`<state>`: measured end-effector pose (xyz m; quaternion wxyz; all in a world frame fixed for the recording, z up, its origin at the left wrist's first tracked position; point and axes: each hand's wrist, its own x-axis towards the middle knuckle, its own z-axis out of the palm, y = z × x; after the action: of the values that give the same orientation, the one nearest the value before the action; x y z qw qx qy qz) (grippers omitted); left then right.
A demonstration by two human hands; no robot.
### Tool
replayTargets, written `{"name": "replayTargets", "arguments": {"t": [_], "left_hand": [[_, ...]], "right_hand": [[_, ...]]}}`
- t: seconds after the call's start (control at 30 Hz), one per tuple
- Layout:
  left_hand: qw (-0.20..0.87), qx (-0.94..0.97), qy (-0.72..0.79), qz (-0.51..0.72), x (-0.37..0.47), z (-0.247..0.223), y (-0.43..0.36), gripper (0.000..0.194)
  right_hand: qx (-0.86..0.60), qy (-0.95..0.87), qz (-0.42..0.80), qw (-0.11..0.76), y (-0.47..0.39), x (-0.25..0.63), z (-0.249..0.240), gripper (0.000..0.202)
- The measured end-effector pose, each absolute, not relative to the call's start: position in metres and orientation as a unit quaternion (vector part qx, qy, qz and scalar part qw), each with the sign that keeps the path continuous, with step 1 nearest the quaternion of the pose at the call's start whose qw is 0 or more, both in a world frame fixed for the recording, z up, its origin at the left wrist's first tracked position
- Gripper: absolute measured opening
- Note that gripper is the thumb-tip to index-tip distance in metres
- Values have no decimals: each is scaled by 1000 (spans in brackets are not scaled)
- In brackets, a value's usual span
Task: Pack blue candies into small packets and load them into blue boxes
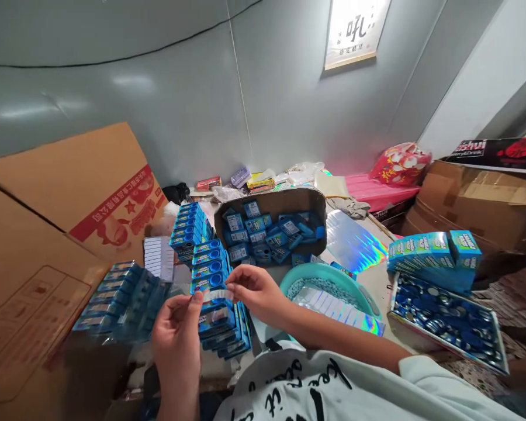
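Observation:
Between my two hands a short, pale translucent strip [218,294] is stretched over a stack of blue boxes with round windows [208,269]. My left hand [178,321] pinches the strip's left end between thumb and fingertips. The other end is pinched by my right hand [254,290], whose forearm comes in from the right. Just left of my left hand lie more blue boxes [118,292] in rows. Behind my hands, a carton [272,202] holds many loose blue boxes.
A turquoise basin [315,270] with small pellets and a white label sheet [333,307] sits right of my right hand. Further right are a tray of blue round pieces [447,318] and a row of blue boxes [433,251]. Large cardboard [70,204] stands at the left.

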<state>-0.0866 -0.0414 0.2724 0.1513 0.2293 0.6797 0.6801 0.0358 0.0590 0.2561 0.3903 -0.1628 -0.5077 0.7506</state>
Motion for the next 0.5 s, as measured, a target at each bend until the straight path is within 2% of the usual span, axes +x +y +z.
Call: {"name": "replayTargets", "arguments": {"t": [0.17,0.3,0.43,0.5], "left_hand": [[145,223,699,664,-89,275,-38,47],[177,214,712,644,-91,273,-35,56],[208,221,704,642,-95,273,-33,63],[204,220,709,638,-97,272,-34,62]], "right_hand": [[-160,-506,774,345,65,39,256,40],[-175,-572,720,352,63,37,250,44],[-169,-557,714,390,61,30,243,16],[-161,-543,723,395,62,28,244,9]]}}
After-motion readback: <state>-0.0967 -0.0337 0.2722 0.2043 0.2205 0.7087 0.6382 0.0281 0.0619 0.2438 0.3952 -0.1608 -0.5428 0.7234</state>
